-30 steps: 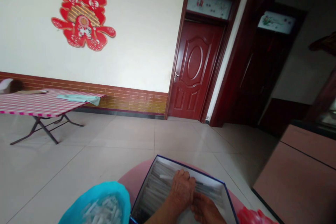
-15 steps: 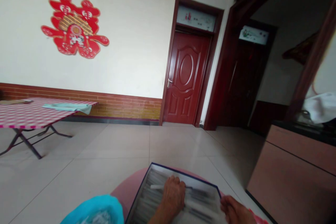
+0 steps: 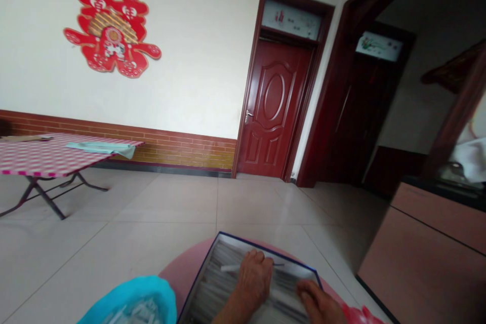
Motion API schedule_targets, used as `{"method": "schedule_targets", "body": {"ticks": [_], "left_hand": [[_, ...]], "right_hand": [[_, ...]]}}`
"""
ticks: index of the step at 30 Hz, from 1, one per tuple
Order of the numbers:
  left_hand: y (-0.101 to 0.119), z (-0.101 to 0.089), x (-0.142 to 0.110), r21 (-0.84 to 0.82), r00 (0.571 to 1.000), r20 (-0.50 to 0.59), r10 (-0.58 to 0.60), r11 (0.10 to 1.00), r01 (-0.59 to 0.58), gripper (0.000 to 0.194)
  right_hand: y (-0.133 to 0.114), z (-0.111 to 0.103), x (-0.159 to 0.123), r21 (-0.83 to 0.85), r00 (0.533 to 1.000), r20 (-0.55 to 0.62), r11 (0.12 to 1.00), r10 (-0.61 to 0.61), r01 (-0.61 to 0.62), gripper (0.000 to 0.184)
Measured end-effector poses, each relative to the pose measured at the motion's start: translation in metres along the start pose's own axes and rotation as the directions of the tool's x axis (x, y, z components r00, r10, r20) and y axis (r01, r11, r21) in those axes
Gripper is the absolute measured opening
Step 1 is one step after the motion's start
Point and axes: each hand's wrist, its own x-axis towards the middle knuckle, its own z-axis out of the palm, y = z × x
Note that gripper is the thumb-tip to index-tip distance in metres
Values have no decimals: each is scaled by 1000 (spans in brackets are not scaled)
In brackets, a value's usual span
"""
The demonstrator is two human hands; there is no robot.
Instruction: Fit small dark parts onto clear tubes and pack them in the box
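My left hand (image 3: 253, 277) is closed around a slim white tube (image 3: 229, 267), whose pale end sticks out to the left; a thin dark tip (image 3: 279, 265) shows on the right of the fist. Below it lies a shallow box (image 3: 268, 249) with a dark blue edge and white inner walls, filled with rows of thin greyish-white sticks (image 3: 218, 281). Over the right part of the box is my right hand (image 3: 321, 304), thumb and fingers pressed together. What those fingers hold, if anything, cannot be made out.
The box rests on a pink round surface (image 3: 182, 268). A turquoise basin (image 3: 164, 296) with white pieces (image 3: 142, 312) stands left; red plastic (image 3: 360, 314) lies right. Beyond are a checkered folding table (image 3: 41, 154), a red door (image 3: 273, 106) and a pinkish cabinet (image 3: 425, 248).
My right hand moved from beside the left hand out to the box's right edge, then partly back over the box. My left hand keeps hold of the white tube. The view shifted slightly.
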Motion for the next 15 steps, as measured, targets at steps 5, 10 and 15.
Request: {"method": "schedule_targets", "body": {"ticks": [5,10,15], "left_hand": [[-2,-1,2,-246,966,-241,-90,969,29,29],[-5,-12,9,-583,919,-161,-360,786,206,31],[-2,-20,17,-737,899,-59,-434,626,254,30]], "right_hand": [[-30,82,24,311,985,165,951,-50,-3,35],[-37,105,28,532,951,294,843,-99,-77,49],[-34,109,24,586,919,393,764,24,-271,74]]}}
